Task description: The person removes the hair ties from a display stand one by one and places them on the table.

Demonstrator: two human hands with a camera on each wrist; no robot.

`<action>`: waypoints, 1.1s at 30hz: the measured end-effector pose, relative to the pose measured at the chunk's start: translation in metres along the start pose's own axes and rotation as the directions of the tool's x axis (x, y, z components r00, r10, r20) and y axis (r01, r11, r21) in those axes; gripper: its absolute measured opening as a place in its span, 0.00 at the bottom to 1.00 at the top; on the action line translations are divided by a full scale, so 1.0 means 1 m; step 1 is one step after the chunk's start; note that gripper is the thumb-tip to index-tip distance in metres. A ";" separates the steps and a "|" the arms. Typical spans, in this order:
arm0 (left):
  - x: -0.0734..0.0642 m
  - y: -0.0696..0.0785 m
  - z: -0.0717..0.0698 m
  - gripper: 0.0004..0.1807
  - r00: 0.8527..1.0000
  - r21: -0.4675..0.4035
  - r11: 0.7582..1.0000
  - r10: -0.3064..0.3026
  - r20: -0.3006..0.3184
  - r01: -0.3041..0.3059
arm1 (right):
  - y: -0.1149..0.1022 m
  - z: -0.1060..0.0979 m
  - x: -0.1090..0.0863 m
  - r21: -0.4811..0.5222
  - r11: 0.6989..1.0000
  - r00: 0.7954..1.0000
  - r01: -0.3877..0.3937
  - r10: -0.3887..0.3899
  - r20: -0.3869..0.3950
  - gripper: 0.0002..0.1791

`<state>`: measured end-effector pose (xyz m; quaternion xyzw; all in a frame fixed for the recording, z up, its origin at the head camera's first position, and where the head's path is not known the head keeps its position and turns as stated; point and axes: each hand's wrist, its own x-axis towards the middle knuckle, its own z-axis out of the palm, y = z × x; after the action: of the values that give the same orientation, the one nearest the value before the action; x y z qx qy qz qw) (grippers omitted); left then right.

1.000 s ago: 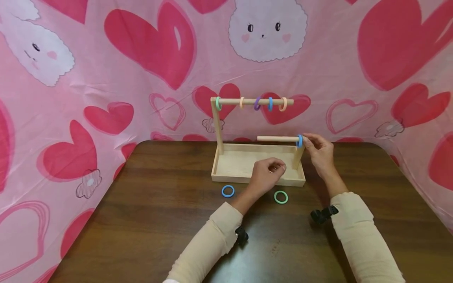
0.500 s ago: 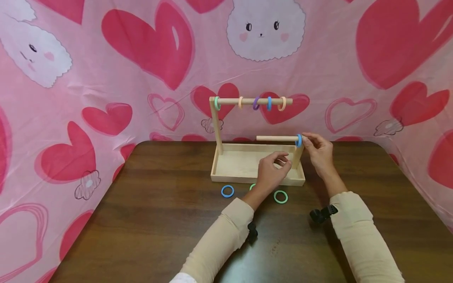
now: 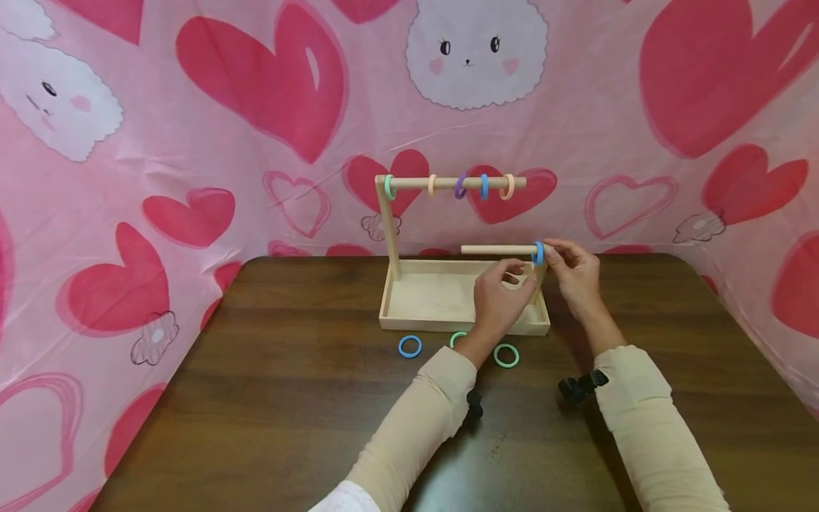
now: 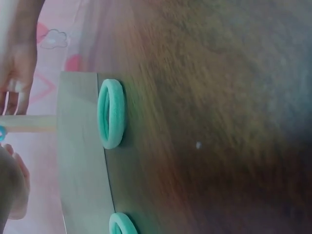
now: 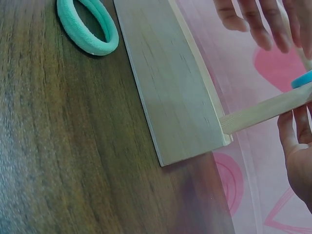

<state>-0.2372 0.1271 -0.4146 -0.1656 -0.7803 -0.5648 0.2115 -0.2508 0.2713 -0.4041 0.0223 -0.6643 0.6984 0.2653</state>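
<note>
A blue ring (image 3: 538,254) hangs on the lower bar (image 3: 495,249) of a wooden stand (image 3: 435,326), right by its post. My right hand (image 3: 577,277) holds the top of that right post, its thumb and fingertips beside the ring. In the right wrist view the fingers (image 5: 287,127) lie along the post. My left hand (image 3: 502,293) is over the front of the stand's tray, fingers loosely curved with nothing between them, fingertips just below the blue ring. Green, peach, purple, blue and peach rings, including the purple ring (image 3: 460,186), hang on the upper bar (image 3: 409,183).
Before the stand on the brown table (image 3: 288,398) lie a blue ring (image 3: 409,347), a green ring (image 3: 506,356) and another green ring (image 3: 456,337) partly behind the left forearm. A pink heart-print cloth (image 3: 307,142) hangs behind the table.
My left hand has moved right and up towards the blue ring on the lower bar, with its fingers spreading a little. A green ring has come into sight behind the forearm. My right hand stays put.
</note>
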 end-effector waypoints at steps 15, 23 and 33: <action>0.005 0.012 0.015 0.10 0.998 -0.035 0.998 -0.049 0.026 0.050 | -0.001 -0.001 0.000 0.017 0.999 0.999 0.042 -0.042 -0.003 0.14; 0.007 0.011 0.020 0.10 0.999 -0.027 0.999 -0.038 -0.029 0.037 | -0.001 -0.001 -0.002 0.021 0.999 1.000 0.029 -0.029 -0.004 0.12; 0.014 0.011 0.023 0.10 0.999 -0.045 0.998 -0.045 0.003 0.046 | 0.001 -0.001 -0.001 0.084 0.996 0.998 0.037 -0.041 0.047 0.10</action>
<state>-0.2464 0.1524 -0.4045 -0.1530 -0.7712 -0.5867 0.1942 -0.2500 0.2719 -0.4060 0.0631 -0.6403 0.7195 0.2614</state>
